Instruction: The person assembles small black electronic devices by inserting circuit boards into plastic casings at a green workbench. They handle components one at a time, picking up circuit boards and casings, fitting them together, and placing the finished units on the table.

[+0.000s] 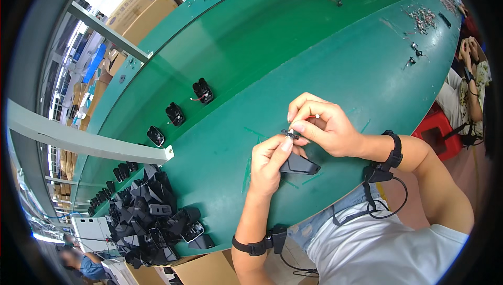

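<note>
In front of me, my left hand (268, 162) is closed on a small black part (291, 134) with a white piece on it, pinched near the thumb tip. Under the same hand a black plastic housing (300, 165) juts out to the right; whether the fingers grip it or it lies on the bench, I cannot tell. My right hand (330, 128) meets the left at the small part, thumb and forefinger pressed together there. A tiny white connector (317, 116) shows by its curled fingers. What the right fingertips pinch is too small to make out.
A heap of black housings (141, 217) lies to the left on the green bench (225, 180). Several black units (202, 91) stand on the green strip beyond. Small wired parts (422, 20) are scattered at far right. A grey metal bar (105, 141) crosses left. Another person's hands (468, 49) are at right.
</note>
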Tool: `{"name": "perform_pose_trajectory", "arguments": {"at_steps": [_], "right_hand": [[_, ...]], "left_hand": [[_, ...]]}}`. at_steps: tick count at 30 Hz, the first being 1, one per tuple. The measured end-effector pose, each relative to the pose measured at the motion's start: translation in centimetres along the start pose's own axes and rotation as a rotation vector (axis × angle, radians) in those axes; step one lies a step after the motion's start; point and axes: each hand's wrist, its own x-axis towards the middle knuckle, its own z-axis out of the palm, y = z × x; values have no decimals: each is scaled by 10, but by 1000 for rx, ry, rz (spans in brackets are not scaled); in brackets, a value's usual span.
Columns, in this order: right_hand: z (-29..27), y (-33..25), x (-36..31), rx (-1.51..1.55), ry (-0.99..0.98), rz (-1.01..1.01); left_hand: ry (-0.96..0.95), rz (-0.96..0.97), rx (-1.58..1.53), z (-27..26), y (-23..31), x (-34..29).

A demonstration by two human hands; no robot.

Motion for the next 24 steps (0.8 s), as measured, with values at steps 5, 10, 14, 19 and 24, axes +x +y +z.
{"name": "perform_pose_trajectory", "arguments": {"at_steps": [5, 10, 14, 19, 24], "right_hand": [[2, 3, 0, 116, -24, 35], [3, 7, -1, 205, 7, 93], [-10, -1, 3, 148, 75, 83], [-31, 4, 22, 83, 156, 222], [-32, 22, 23, 44, 137, 294]], "left_hand": [[-19, -80, -206, -2, -4, 0], [68, -75, -218, 1, -11, 2], [136, -81, 35, -2, -20, 1], [-253, -406, 233, 1, -5, -5], [-24, 44, 387, -5, 70, 37]]}}
